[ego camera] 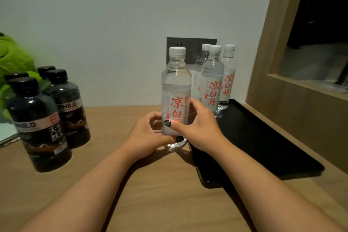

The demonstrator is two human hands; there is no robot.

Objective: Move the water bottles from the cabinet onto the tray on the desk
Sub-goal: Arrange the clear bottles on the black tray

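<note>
Wooden worktop (160,203) meets a white wall beyond my fingers; bare wood lies on my side of them. Black tray (263,147) just right of my right hand (199,128), its far corner holding three clear bottles (212,81). Both hands grip a fourth clear bottle (176,88), upright, white cap, red lettering, base at the tray's left edge; left hand (146,135) fingers curl round it. Four dark bottles (41,128) stand well left.

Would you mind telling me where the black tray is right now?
In the head view, the black tray lies on the wooden desk at the right, beside the wooden frame, with three clear bottles at its far end.
</note>
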